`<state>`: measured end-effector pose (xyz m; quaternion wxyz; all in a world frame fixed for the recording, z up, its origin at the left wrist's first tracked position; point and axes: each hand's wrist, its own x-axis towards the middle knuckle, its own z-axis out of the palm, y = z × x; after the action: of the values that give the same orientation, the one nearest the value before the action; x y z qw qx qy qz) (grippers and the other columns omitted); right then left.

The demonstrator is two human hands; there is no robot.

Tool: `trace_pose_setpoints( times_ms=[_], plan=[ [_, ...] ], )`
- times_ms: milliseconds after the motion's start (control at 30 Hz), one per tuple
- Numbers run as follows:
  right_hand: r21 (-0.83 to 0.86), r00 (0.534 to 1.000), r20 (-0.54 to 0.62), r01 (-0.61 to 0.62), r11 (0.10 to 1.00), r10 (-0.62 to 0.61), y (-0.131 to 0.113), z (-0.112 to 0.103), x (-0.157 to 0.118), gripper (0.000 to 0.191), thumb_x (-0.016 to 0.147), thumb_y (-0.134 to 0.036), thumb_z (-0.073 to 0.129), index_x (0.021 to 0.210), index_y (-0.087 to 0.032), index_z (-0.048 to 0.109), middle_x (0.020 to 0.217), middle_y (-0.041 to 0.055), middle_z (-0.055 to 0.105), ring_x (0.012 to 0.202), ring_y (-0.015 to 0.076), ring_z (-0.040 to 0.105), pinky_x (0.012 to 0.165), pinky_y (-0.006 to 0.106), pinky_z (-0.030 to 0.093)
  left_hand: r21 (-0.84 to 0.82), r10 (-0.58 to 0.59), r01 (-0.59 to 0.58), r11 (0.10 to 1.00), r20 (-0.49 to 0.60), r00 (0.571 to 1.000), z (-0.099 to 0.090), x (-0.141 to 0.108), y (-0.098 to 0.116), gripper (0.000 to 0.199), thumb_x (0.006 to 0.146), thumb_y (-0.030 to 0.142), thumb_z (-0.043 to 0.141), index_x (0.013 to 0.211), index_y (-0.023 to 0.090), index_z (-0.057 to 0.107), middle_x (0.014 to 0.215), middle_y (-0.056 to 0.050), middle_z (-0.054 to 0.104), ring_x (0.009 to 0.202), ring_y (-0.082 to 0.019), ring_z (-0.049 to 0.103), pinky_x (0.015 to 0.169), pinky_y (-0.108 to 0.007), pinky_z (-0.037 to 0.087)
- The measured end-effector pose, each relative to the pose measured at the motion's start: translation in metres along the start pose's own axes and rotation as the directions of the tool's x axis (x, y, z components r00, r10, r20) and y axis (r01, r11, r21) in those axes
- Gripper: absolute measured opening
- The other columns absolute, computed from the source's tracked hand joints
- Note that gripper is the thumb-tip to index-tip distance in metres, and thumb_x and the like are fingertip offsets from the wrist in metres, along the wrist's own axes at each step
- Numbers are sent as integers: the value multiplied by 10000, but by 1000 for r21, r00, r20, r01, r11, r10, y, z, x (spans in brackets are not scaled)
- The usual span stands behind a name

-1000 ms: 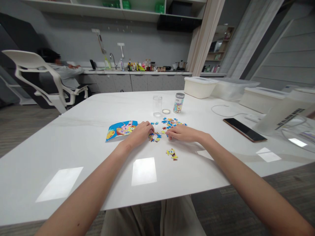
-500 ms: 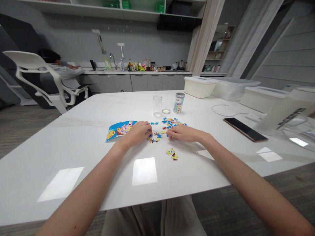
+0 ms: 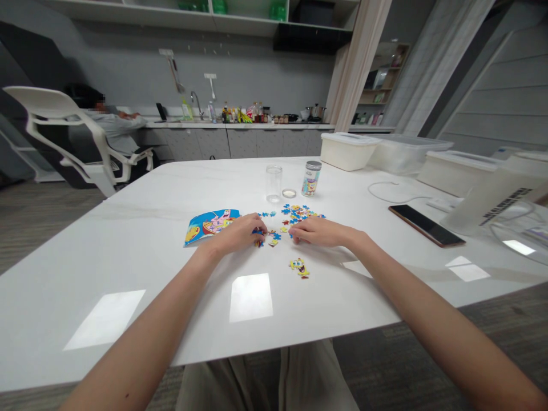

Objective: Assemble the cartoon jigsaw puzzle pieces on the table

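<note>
Pinching a blue puzzle piece (image 3: 257, 232), the left hand (image 3: 240, 234) rests at nine o'clock of the loose pieces (image 3: 295, 216). Right hand (image 3: 314, 232) lies curled at three; its grip cannot be told. Two jars (image 3: 274, 184) stand at twelve.

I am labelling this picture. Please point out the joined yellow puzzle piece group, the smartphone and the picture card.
joined yellow puzzle piece group (image 3: 299, 266), head view, its middle.
smartphone (image 3: 426, 225), head view, middle of dark screen.
picture card (image 3: 208, 224), head view, its blue middle.

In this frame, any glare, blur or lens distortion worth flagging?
Head view: bright rectangular ceiling-light reflections on the white table; wide-angle bending at the edges, forearms stretched; loose puzzle pieces sharp but tiny; left hand and right hand unblurred.
</note>
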<state>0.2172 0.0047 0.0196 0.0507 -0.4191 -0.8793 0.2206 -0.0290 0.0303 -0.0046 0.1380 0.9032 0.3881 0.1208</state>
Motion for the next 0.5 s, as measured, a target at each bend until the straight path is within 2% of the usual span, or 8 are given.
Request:
trace_pose_setpoints(
  times_ms=[167, 300, 500],
  plan=[
    [6, 1000, 2, -6, 1000, 6, 2, 1, 0, 463, 974, -415, 334, 778, -172, 675, 815, 60, 700, 703, 165, 589, 744, 296, 408, -10, 17, -18, 1000, -34, 999, 5, 0, -1, 103, 826, 198, 505, 861, 195, 601, 956, -38, 582, 822, -154, 574, 772, -282, 451],
    [25, 1000, -5, -13, 1000, 13, 4, 1, 0, 462, 964, -453, 353, 774, -185, 677, 831, 57, 704, 721, 174, 596, 747, 302, 406, -19, 16, -18, 1000, -104, 994, 9, 1, 3, 75, 853, 237, 495, 823, 193, 548, 913, -38, 588, 844, -168, 561, 765, -290, 444],
    [34, 1000, -8, -14, 999, 14, 4, 0, -1, 469, 964, -451, 347, 769, -181, 677, 828, 60, 705, 718, 175, 590, 731, 309, 406, -78, -12, 3, 997, -120, 993, 13, 3, 2, 68, 853, 249, 509, 848, 204, 560, 922, -22, 639, 857, -166, 588, 764, -288, 454]
  ],
)
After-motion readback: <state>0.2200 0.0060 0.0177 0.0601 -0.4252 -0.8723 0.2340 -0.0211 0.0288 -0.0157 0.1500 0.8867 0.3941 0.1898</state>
